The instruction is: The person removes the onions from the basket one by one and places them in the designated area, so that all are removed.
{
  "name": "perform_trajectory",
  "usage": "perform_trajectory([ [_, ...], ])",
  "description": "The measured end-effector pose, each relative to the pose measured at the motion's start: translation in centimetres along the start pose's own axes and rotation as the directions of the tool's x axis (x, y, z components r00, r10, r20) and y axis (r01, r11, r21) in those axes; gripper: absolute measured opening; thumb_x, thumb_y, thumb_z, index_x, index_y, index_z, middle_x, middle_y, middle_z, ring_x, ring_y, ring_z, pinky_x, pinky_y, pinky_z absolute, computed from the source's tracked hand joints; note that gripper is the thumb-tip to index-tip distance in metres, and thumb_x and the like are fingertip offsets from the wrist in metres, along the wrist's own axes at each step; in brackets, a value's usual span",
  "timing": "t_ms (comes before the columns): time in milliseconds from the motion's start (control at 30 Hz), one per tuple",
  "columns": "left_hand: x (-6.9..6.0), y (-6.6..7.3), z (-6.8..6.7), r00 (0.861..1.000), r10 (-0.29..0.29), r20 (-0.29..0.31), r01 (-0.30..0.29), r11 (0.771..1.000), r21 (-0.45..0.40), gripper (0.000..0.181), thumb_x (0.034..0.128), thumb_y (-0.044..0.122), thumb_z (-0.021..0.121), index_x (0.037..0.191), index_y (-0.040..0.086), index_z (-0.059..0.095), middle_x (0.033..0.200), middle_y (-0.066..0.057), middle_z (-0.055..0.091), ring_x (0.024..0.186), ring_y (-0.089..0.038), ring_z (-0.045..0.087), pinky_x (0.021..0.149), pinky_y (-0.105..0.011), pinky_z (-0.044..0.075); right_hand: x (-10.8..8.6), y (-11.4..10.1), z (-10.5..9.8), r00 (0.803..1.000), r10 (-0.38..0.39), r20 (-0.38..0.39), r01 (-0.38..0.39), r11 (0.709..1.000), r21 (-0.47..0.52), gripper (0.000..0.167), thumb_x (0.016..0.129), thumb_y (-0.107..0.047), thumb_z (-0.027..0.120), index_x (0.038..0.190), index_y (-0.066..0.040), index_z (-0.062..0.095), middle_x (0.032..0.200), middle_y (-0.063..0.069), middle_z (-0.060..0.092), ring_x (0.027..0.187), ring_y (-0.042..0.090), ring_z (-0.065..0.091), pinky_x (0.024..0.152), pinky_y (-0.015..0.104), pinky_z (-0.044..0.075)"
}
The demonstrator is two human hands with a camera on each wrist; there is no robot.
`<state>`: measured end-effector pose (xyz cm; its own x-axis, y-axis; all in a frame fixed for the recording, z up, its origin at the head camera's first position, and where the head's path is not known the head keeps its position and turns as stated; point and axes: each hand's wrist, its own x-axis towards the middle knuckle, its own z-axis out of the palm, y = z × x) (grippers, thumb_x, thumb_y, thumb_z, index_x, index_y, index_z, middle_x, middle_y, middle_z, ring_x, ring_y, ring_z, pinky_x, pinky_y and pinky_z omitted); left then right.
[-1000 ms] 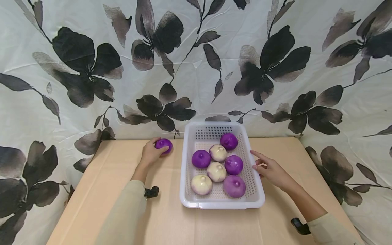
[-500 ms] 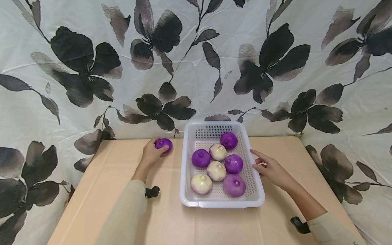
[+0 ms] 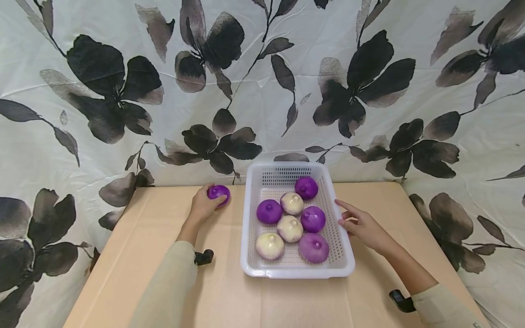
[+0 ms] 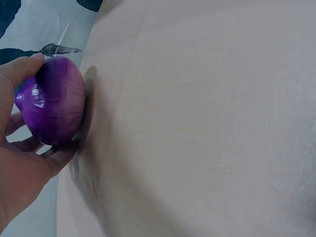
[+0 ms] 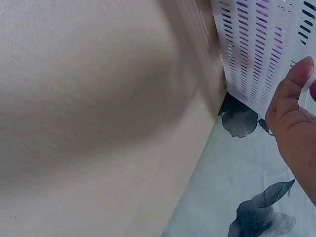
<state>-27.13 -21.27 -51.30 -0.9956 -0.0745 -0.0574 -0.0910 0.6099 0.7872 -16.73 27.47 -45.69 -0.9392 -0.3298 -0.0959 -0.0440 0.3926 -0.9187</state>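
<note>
At the far left of the table, my left hand (image 3: 202, 203) grips a glossy purple onion (image 3: 218, 193). The left wrist view shows thumb and fingers on opposite sides of this onion (image 4: 57, 103), just by the table surface; whether it touches the table I cannot tell. My right hand (image 3: 362, 230) holds the right rim of a white plastic basket (image 3: 297, 274) with thumb and fingertips. Up close in the right wrist view, the rim lies between its fingertips beside the slotted wall (image 5: 252, 44). Inside the basket are several purple onions (image 3: 313, 249) and three cream-white ones (image 3: 270, 246).
The beige table (image 3: 221, 291) ends at the back against a white cloth (image 3: 287, 118) with dark printed flowers. The basket stands near that back edge. A small black device (image 3: 203, 258) is on the left wrist, another black device (image 3: 402, 302) on the right.
</note>
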Motion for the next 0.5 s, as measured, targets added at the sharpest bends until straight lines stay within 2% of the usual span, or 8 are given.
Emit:
perform_trajectory([
  [200,0.0,0.0,-0.1,1.0,0.008,0.002,-0.008,1.0,0.013,0.078,0.0944,0.028,0.075,0.156,-0.001,0.037,0.156,-0.029,0.043,0.145,-0.049,0.041,0.12,-0.058,0.036,-0.06,0.04,0.08,1.0,-0.003,0.0,0.003,1.0,-0.002,0.063,0.104,-0.004,0.057,0.161,0.0,0.028,0.111,0.025,0.056,0.099,0.026,0.069,0.077,0.031,0.063],
  [500,0.09,-0.39,-0.02,1.0,0.02,0.009,-0.02,1.0,-0.016,0.082,0.0928,0.027,0.076,0.157,-0.001,0.035,0.157,-0.028,0.042,0.145,-0.047,0.042,0.119,-0.057,0.038,-0.17,0.12,0.23,1.0,-0.003,-0.001,0.003,1.0,0.002,0.064,0.104,-0.004,0.057,0.161,-0.001,0.028,0.112,0.026,0.056,0.1,0.028,0.069,0.076,0.032,0.063],
])
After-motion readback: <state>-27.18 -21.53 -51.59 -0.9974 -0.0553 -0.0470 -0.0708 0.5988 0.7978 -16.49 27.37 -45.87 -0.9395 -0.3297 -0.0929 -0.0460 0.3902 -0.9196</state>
